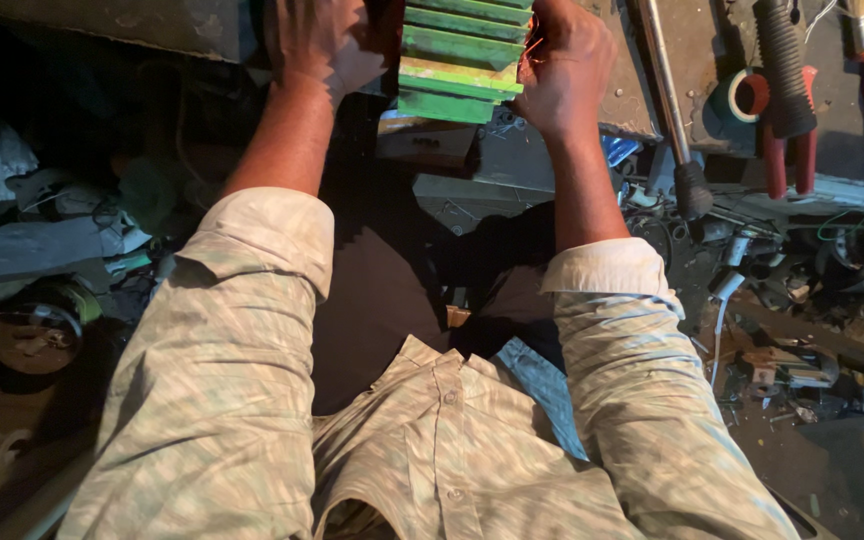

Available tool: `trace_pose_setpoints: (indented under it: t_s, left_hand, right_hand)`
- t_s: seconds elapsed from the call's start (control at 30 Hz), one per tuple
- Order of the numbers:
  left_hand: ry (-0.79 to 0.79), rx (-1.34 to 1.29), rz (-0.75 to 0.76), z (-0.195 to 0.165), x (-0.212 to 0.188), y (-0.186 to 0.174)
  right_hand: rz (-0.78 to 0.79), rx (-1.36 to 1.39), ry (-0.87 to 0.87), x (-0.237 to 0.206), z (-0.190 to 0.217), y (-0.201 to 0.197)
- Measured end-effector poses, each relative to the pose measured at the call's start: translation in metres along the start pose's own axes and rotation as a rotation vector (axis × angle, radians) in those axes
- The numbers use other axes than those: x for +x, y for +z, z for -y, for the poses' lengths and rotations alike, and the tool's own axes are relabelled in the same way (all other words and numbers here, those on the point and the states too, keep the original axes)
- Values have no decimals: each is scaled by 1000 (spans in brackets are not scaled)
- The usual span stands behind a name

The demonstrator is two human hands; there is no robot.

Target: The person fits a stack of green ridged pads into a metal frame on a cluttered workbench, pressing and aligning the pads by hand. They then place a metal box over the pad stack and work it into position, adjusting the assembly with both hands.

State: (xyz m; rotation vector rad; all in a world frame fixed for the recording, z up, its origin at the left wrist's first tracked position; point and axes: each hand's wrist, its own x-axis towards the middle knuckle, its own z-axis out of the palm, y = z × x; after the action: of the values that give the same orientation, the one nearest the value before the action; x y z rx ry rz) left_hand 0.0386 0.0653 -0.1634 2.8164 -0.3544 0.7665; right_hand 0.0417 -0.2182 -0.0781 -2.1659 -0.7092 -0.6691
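Both hands, left (pixel 320 42) and right (pixel 564 68), clamp the flanks of the green finned housing (pixel 460 62) at the bench's (pixel 624 100) near edge; looks heavy, rigid cast metal, so grip the fins, not the orange windings (pixel 532 50).

The single head camera is looking steeply down from close above, facing forward over the person's sleeves toward the workbench (pixel 642 100).
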Motion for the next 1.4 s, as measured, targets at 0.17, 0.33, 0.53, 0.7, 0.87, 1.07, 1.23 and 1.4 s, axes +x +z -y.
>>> trace_pose_setpoints:
  t_s: [0.17,0.33,0.53,0.7,0.87,1.07,1.23,1.4]
  left_hand:
    - [0,0,1,0,0,0]
    - [0,0,1,0,1,0]
    - [0,0,2,-1,1,-1]
    - [0,0,3,-1,2,-3]
    - [0,0,3,-2,3,-5]
    - [-1,0,4,-3,4,-7]
    - [-1,0,5,-4,5,-8]
    - [-1,0,6,-4,6,-9]
  right_hand:
    - [-11,36,15,-1,1,0]
    - [-1,33,15,0,1,0]
    - [-5,7,13,0,1,0]
    - [-14,-3,-20,0,0,0]
    - [-8,-5,9,0,-2,1]
    - [-20,-47,-61,-2,-4,2]
    - [-22,-39,-31,-2,-5,2]
    - [11,-22,50,-2,-4,2]
